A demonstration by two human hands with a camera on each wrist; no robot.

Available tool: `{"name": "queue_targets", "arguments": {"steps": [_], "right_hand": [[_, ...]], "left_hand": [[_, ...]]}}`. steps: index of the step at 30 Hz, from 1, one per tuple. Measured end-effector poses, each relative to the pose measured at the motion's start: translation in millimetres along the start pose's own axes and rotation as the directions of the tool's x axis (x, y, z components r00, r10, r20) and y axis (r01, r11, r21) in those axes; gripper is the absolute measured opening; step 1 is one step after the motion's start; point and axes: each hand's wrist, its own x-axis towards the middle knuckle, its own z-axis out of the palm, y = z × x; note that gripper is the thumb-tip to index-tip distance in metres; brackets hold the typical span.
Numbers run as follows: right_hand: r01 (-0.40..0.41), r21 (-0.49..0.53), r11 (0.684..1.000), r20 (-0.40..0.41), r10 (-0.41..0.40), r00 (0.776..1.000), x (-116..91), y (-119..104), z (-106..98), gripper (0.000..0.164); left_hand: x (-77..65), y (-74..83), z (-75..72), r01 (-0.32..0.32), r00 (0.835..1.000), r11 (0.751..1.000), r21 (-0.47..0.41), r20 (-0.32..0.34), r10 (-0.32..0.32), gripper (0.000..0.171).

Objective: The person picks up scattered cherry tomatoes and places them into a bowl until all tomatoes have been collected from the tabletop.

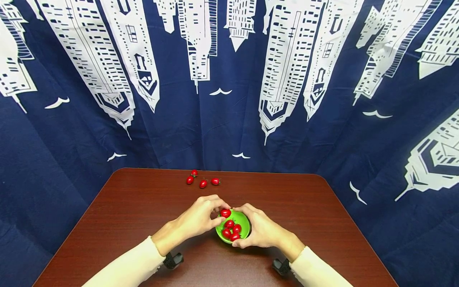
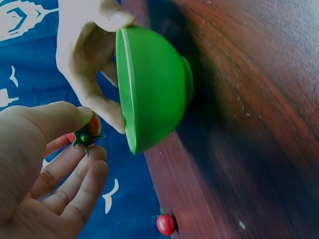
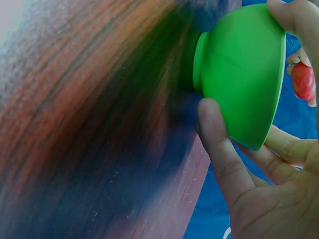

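My left hand (image 1: pixel 202 215) pinches a red cherry tomato (image 1: pixel 225 213) between thumb and fingers over the left rim of a green bowl (image 1: pixel 246 222). In the left wrist view, the green stem end of that tomato (image 2: pixel 84 137) faces the camera. Several cherry tomatoes (image 1: pixel 229 224) lie in the bowl. With thumb and fingers spread around its right side, my right hand (image 1: pixel 263 229) grips the bowl. Seen from the right wrist, the bowl (image 3: pixel 241 74) has its foot beside the dark table surface, and the held tomato (image 3: pixel 303 81) shows past its rim.
Several more cherry tomatoes (image 1: pixel 203 183) lie near the far edge of the brown wooden table (image 1: pixel 294 199). Behind the table hangs a dark blue curtain (image 1: pixel 229 131) printed with white buildings and birds.
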Motion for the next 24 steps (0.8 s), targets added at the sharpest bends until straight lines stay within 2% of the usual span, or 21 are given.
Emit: {"name": "queue_targets", "arguments": {"steps": [5, 11, 20, 24], "right_hand": [[-0.003, 0.015, 1.000, 0.002, 0.003, 1.000, -1, 0, 0, 0.090], [-0.005, 0.040, 0.999, 0.005, 0.004, 1.000, -2, 0, -1, 0.085], [-0.015, 0.048, 0.999, 0.013, 0.015, 1.000, -2, 0, -1, 0.086], [-0.012, 0.056, 0.998, 0.015, 0.011, 1.000, -2, 0, -1, 0.086]], "left_hand": [[2.6, 5.8, 5.3, -0.029, 0.999, 1.000, -0.011, 0.031, 0.029, 0.029], [5.8, 11.3, 9.5, -0.003, 0.998, 1.000, -0.009, 0.069, 0.003, 0.028], [7.7, 14.2, 11.5, -0.005, 0.996, 0.999, 0.046, 0.089, 0.001, 0.029], [7.1, 14.4, 11.9, 0.009, 0.995, 0.999, 0.050, 0.101, -0.014, 0.036]]}}
